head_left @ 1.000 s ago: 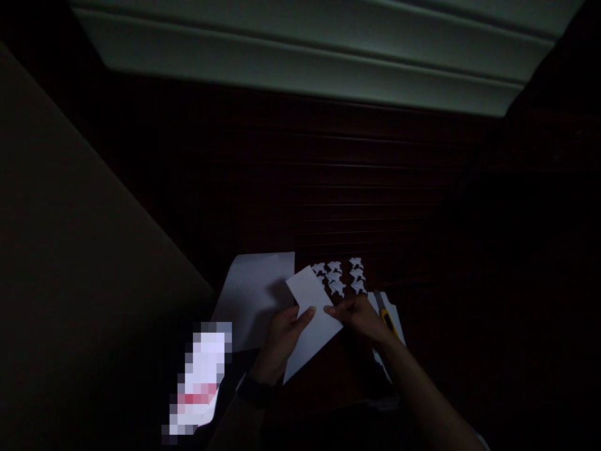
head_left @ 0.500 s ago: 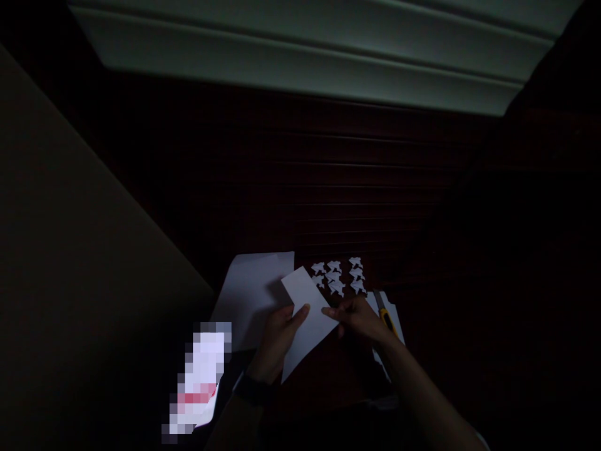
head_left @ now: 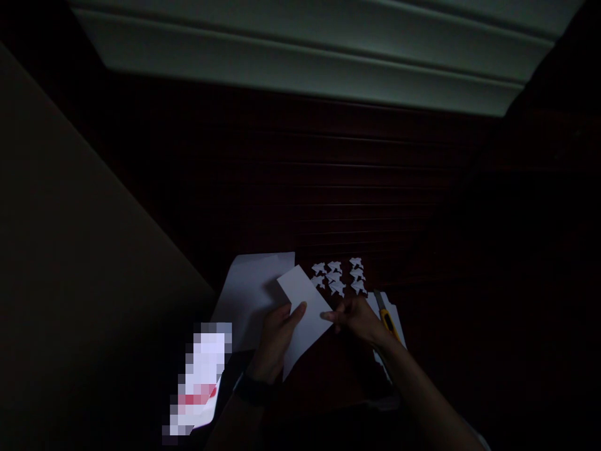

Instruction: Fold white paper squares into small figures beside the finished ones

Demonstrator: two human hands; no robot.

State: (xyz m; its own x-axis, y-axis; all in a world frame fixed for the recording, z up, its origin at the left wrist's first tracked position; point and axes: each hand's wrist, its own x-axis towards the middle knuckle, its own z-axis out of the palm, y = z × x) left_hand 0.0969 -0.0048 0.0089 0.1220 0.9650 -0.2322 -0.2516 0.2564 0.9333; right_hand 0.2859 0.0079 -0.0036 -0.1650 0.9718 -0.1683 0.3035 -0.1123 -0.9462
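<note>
White paper (head_left: pixel 307 321) spans both sets of fingers, and over the last second it has slid a little to the left, hands and all. Left hand (head_left: pixel 276 338): thumb laid flat on the upper face, the other fingers mostly hidden behind, so the hold is a narrow one with the paper between. Right hand (head_left: pixel 359 318): thumb and curled fingers pinch the right edge near the corner; the thumb tip now sits closer to that edge. Whether there is a crease under either thumb, I cannot tell in this dim light.

With that shift, the nearest-left of the folded figures (head_left: pixel 333 276), just beyond the right fingertips, show more fully; the figures themselves have not moved. Nor has the knife (head_left: pixel 387 319), lying just right of the right fingers, or the sheet (head_left: pixel 248 285) beyond and left of the left fingers. I judge this a small change of grip: the paper is being handled, with no new figure made from it yet.
</note>
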